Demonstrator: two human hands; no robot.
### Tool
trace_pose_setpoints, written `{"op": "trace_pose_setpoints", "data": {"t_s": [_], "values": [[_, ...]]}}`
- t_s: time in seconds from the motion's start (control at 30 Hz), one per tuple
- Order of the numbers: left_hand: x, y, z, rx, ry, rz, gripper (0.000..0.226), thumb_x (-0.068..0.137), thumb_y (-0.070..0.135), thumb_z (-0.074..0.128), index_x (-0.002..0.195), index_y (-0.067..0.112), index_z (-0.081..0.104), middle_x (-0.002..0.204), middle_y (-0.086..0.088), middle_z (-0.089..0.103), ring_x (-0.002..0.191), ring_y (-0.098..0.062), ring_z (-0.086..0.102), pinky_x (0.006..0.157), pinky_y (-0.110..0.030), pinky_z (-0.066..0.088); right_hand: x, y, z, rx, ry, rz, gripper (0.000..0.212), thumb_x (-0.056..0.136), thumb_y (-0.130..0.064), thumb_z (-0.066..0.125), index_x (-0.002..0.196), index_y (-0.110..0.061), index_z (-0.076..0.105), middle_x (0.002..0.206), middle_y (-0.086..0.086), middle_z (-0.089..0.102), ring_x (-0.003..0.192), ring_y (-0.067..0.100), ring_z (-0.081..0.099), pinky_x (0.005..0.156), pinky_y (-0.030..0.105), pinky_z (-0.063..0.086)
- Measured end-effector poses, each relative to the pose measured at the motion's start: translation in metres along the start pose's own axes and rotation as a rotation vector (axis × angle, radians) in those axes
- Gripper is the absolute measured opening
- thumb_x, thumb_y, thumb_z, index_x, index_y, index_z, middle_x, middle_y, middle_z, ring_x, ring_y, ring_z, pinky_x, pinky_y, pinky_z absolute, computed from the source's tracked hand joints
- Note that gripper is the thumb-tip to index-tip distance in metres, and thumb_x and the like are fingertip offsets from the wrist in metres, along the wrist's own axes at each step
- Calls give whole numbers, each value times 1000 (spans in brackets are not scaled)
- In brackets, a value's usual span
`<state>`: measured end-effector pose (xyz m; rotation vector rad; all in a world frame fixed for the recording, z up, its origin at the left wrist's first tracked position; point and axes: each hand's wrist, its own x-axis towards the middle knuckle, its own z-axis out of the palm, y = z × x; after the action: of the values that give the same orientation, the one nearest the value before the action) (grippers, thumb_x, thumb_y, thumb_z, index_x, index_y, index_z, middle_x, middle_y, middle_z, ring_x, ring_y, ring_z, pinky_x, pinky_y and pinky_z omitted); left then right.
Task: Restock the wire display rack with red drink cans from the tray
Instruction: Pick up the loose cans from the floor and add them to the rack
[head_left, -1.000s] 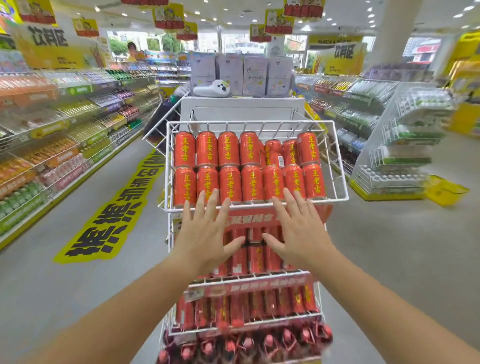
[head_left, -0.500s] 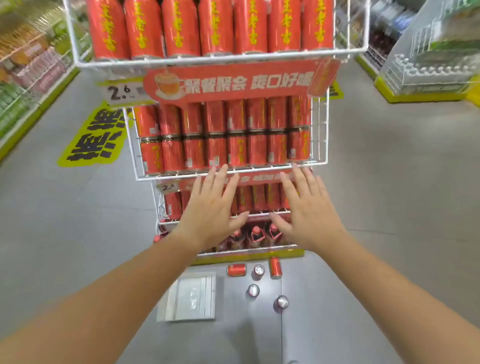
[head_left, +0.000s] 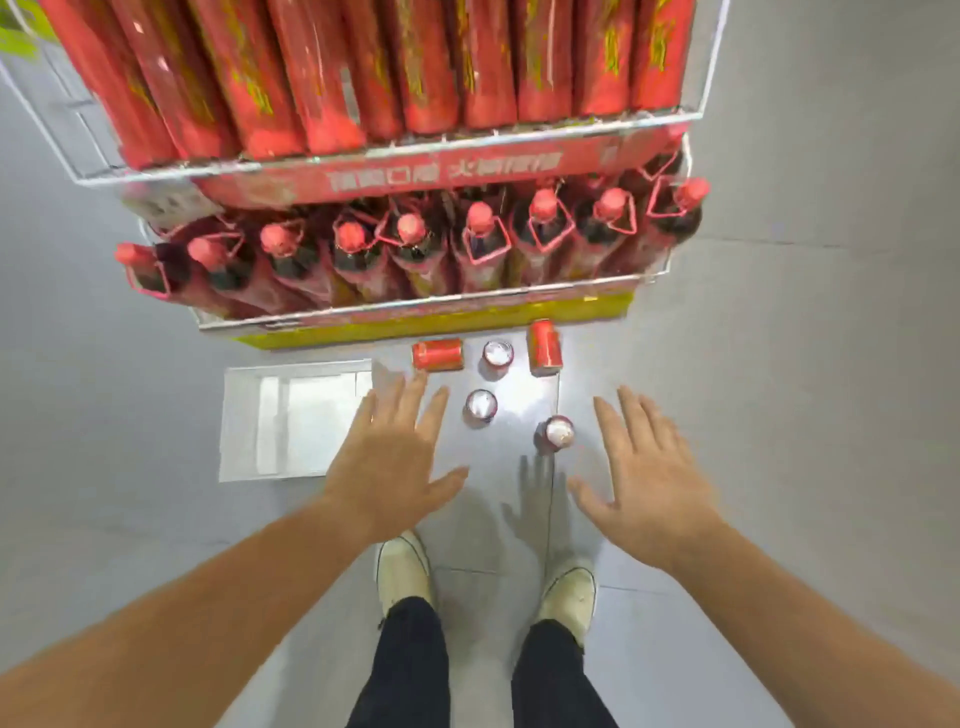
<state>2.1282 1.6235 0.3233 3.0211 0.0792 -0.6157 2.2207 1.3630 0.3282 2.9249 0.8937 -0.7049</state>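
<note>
Several red drink cans lie loose on the grey floor in front of the wire display rack (head_left: 426, 145). One can (head_left: 437, 354) lies on its side, another (head_left: 544, 347) lies beside it, and three stand upright showing silver tops (head_left: 497, 355) (head_left: 481, 404) (head_left: 558, 432). A clear shallow tray (head_left: 291, 421) sits on the floor to the left, with no cans in it. My left hand (head_left: 389, 462) hovers open over the tray's right edge. My right hand (head_left: 649, 467) hovers open to the right of the cans. Neither hand touches a can.
The rack's lowest shelf holds a row of dark bottles with red caps (head_left: 410, 244), above a yellow base (head_left: 436, 327). The shelf above is packed with red cans (head_left: 374, 73). My white shoes (head_left: 402, 571) stand just behind the cans.
The view has tilted down from the rack's upper shelves to the floor. Both open hands have dropped from the shelf fronts to just above the loose cans and tray.
</note>
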Motion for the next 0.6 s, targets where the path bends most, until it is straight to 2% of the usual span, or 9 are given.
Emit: {"op": "trace_pose_setpoints", "data": {"t_s": [0.13,0.2,0.27,0.37,0.43,0.5,0.57,0.6], "values": [[44,-8,107,24,-106,16,96,83,74,25,155,10,30,161,-20,30,147,-40,30,117,-55,30,31,28,112,14,-52,35,88,83,-65,36,148,-7,41,152,24,43,137,45,45,108,54,40],[68,-12,154,45,-137,9,96,85,74,25,157,9,24,162,-20,25,148,-40,25,118,-53,27,50,43,162,35,-76,76,94,81,-69,30,155,-10,30,159,21,33,146,41,33,116,51,31],[96,-13,197,29,-162,-16,96,88,73,33,158,10,16,164,-18,18,151,-38,18,120,-51,22,70,55,205,63,-115,115,99,80,-73,25,159,-14,15,166,15,18,153,35,17,122,45,19],[133,-10,251,-41,-177,-82,103,84,71,50,158,11,12,164,-15,17,150,-35,19,119,-49,22,97,69,259,131,-122,134,99,87,-68,46,160,-13,9,166,15,15,154,33,13,123,43,16],[157,-7,285,-221,-145,-164,106,77,65,68,155,11,20,158,-13,29,145,-34,30,116,-49,30,114,75,289,212,-124,145,103,86,-62,57,159,-10,7,166,14,15,153,31,13,124,41,16],[176,-3,313,-510,-83,-254,103,68,57,78,150,13,32,147,-11,43,134,-32,44,110,-50,40,130,77,315,379,-141,193,106,84,-53,69,159,-11,8,166,9,17,152,27,16,123,39,20],[190,-1,337,-821,17,-280,86,61,50,80,135,20,48,129,-2,56,119,-23,55,101,-44,49,144,77,333,584,-106,264,101,78,-41,80,156,-17,21,159,3,35,145,24,34,116,39,34],[195,0,344,-941,63,-304,76,59,44,83,127,25,52,120,6,60,111,-16,58,96,-37,51,151,76,342,678,-57,290,92,76,-35,83,150,-21,31,148,0,48,134,21,47,107,36,43]]}}
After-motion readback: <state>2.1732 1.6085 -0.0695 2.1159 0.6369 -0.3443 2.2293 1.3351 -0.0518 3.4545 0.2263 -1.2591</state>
